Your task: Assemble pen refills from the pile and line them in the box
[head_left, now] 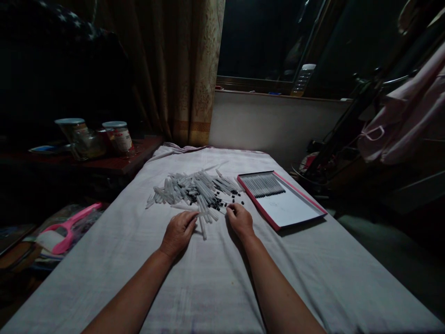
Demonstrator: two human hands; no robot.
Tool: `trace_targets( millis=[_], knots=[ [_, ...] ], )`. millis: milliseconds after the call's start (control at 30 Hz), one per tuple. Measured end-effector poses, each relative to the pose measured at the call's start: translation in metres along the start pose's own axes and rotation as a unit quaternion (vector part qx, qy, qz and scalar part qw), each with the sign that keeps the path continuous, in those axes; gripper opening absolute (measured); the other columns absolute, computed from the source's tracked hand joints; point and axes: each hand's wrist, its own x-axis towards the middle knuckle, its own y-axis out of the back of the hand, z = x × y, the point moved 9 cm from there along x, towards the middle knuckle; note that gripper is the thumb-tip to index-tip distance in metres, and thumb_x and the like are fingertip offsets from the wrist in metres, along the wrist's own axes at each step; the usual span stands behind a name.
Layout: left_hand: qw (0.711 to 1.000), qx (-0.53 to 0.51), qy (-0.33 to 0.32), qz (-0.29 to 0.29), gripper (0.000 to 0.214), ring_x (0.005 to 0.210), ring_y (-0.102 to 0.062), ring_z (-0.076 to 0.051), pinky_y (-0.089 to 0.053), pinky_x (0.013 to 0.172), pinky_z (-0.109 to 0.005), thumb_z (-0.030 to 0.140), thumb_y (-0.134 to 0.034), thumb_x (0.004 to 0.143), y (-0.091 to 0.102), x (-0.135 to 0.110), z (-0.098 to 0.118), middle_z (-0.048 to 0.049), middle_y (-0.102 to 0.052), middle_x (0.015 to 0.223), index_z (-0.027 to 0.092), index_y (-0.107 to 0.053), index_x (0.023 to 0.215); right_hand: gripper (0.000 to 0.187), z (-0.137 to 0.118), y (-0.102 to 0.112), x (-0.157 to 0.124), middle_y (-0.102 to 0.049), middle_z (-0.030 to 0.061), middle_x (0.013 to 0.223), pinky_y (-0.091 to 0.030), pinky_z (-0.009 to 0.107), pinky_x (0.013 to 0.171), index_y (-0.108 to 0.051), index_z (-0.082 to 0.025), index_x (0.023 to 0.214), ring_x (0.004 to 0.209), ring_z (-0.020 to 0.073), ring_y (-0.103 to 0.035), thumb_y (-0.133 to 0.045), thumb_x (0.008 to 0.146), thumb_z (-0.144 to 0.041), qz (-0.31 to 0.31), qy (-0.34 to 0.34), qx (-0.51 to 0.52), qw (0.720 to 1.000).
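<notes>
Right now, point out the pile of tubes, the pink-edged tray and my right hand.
pile of tubes [194,189], head view, middle of the heap.
pink-edged tray [295,211], head view, bare white floor.
right hand [239,221], head view, back of the hand.

My left hand [179,232] and my right hand [239,221] are bare, the backs rounded and the knuckles showing as low ridges in the dim light. The fingers are short and fairly thick; their nails are too dark to make out. Behind them my left forearm [139,292] and right forearm [274,287] are bare as well, narrow at the wrist and widening steadily toward the near edge. The right one looks smooth, with a soft sheen along its top. Whatever I wear higher up lies outside the view.
</notes>
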Motion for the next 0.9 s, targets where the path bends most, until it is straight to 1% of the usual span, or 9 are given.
trace_targets(
  millis=[100, 200, 267, 333, 400, 500, 700, 800, 900],
  knots=[
    [1.0, 0.006, 0.012, 0.021, 0.026, 0.097, -0.067, -0.023, -0.052, 0.087, -0.038, 0.025, -0.048, 0.091, 0.003, 0.0, -0.009, -0.0078, -0.074, 0.104, 0.021, -0.068, 0.107, 0.024, 0.008, 0.016, 0.003, -0.071, 0.0054, 0.076, -0.05, 0.029, 0.06, -0.063, -0.019, 0.081, 0.07, 0.0195, -0.067, -0.052, 0.082, -0.041, 0.041, -0.02, 0.089, 0.995],
    [0.999, 0.009, 0.019, 0.032, 0.026, 0.098, -0.067, -0.023, -0.052, 0.088, -0.039, 0.025, -0.047, 0.091, 0.003, -0.001, -0.014, -0.0079, -0.074, 0.104, 0.02, -0.068, 0.106, 0.036, 0.005, 0.029, 0.003, -0.073, 0.0087, 0.085, -0.049, 0.025, 0.048, -0.057, -0.019, 0.088, 0.067, 0.0179, -0.069, -0.043, 0.085, -0.052, 0.077, -0.034, 0.164, 0.983],
    [0.999, 0.01, 0.021, 0.033, 0.026, 0.097, -0.067, -0.022, -0.052, 0.088, -0.038, 0.025, -0.047, 0.091, 0.002, -0.001, -0.015, -0.0069, -0.074, 0.103, 0.021, -0.069, 0.106, 0.036, -0.005, 0.034, -0.002, -0.073, 0.0087, 0.087, -0.05, 0.023, 0.047, -0.055, -0.019, 0.088, 0.066, 0.0163, -0.07, -0.047, 0.084, -0.054, 0.097, -0.026, 0.228, 0.969],
    [0.999, 0.011, 0.022, 0.032, 0.026, 0.097, -0.067, -0.022, -0.052, 0.087, -0.037, 0.024, -0.047, 0.091, 0.002, -0.001, -0.015, -0.0061, -0.074, 0.103, 0.022, -0.069, 0.106, 0.033, -0.018, 0.036, -0.008, -0.073, 0.007, 0.084, -0.051, 0.022, 0.047, -0.056, -0.018, 0.088, 0.064, 0.0152, -0.069, -0.056, 0.082, -0.051, 0.112, -0.008, 0.3, 0.947],
    [0.999, 0.013, 0.024, 0.031, 0.026, 0.097, -0.067, -0.022, -0.052, 0.088, -0.037, 0.024, -0.047, 0.091, 0.002, -0.002, -0.015, -0.006, -0.074, 0.103, 0.022, -0.069, 0.106, 0.031, -0.029, 0.038, -0.014, -0.073, 0.0056, 0.08, -0.051, 0.022, 0.047, -0.057, -0.018, 0.087, 0.063, 0.0147, -0.069, -0.061, 0.081, -0.048, 0.119, 0.006, 0.347, 0.93],
    [0.999, 0.016, 0.027, 0.031, 0.025, 0.097, -0.067, -0.022, -0.051, 0.088, -0.037, 0.025, -0.048, 0.091, 0.002, -0.001, -0.016, -0.0059, -0.074, 0.103, 0.022, -0.068, 0.106, 0.031, -0.036, 0.04, -0.018, -0.073, 0.0048, 0.078, -0.051, 0.022, 0.047, -0.057, -0.018, 0.085, 0.062, 0.0147, -0.069, -0.063, 0.081, -0.048, 0.123, 0.01, 0.356, 0.926],
    [0.999, 0.023, 0.022, 0.028, 0.026, 0.095, -0.067, -0.022, -0.051, 0.085, -0.036, 0.024, -0.047, 0.091, 0.0, -0.001, -0.015, -0.0067, -0.074, 0.102, 0.021, -0.068, 0.107, 0.032, -0.037, 0.046, -0.018, -0.073, 0.0046, 0.078, -0.052, 0.023, 0.047, -0.056, -0.018, 0.086, 0.061, 0.0152, -0.069, -0.064, 0.081, -0.049, 0.129, 0.01, 0.362, 0.923],
    [0.999, 0.027, 0.017, 0.026, 0.026, 0.096, -0.066, -0.023, -0.051, 0.085, -0.038, 0.024, -0.047, 0.092, -0.001, -0.001, -0.014, -0.0077, -0.073, 0.103, 0.021, -0.067, 0.108, 0.028, -0.039, 0.041, -0.018, -0.073, 0.0047, 0.078, -0.052, 0.024, 0.048, -0.058, -0.018, 0.085, 0.061, 0.0154, -0.069, -0.063, 0.082, -0.046, 0.114, 0.018, 0.358, 0.927],
    [0.999, 0.031, 0.009, 0.019, 0.025, 0.096, -0.066, -0.024, -0.05, 0.085, -0.04, 0.024, -0.048, 0.092, -0.001, -0.002, -0.009, -0.0087, -0.073, 0.102, 0.02, -0.067, 0.108, 0.024, -0.038, 0.03, -0.02, -0.073, 0.0042, 0.078, -0.053, 0.025, 0.051, -0.063, -0.019, 0.083, 0.063, 0.0158, -0.068, -0.064, 0.081, -0.043, 0.087, 0.024, 0.346, 0.934]
  ],
)
